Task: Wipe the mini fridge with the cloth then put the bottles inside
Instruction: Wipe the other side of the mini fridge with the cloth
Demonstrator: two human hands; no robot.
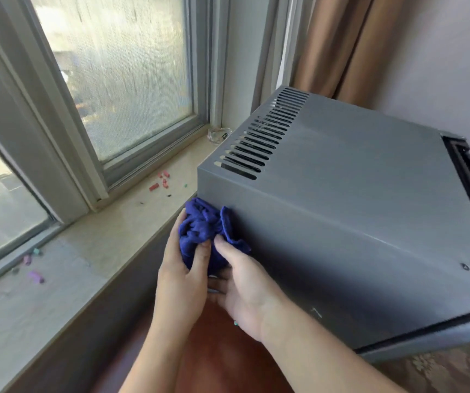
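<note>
A grey mini fridge [355, 194] fills the right half of the view, with vent slots on its top near the back. A bunched blue cloth [202, 231] is pressed against the fridge's left side wall near the rear corner. My left hand [184, 276] grips the cloth from the left. My right hand [242, 287] holds the cloth's lower right part, its thumb on the cloth and its fingers against the fridge wall. No bottles are in view.
A beige stone windowsill [109, 236] runs along the left under the window [120, 75], with small red, purple and green bits scattered on it. A clear glass dish [218, 134] sits in the sill's corner. A brown curtain [341, 43] hangs behind the fridge.
</note>
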